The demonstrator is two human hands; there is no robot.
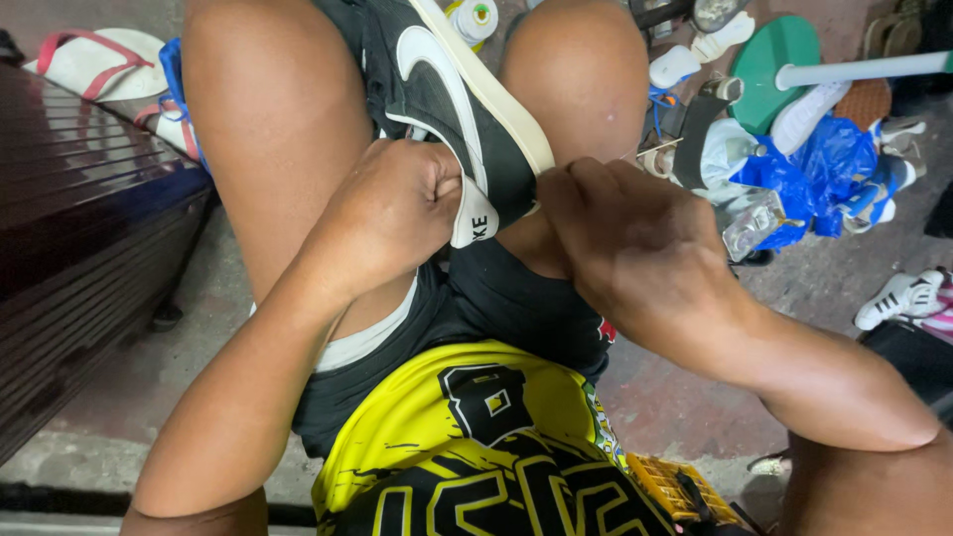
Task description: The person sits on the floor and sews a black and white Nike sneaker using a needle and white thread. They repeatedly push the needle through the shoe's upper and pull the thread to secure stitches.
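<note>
A black sneaker [452,99] with a white stripe and a cream sole lies between my knees, heel toward me. My left hand [392,213] is clenched on the heel's left side, at the white heel tab. At the right side of the heel, my right hand [635,248] presses on the sole edge with its fingers curled under. What the right fingers grip is hidden behind the hand. I sit in black shorts and a yellow and black shirt.
A dark slatted bench [79,228] stands at the left, with pink-strapped sandals [99,65] behind it. At the right lie a blue plastic bag [824,169], a green disc on a white pole [784,60], white shoes [898,298] and a yellow crate [680,486].
</note>
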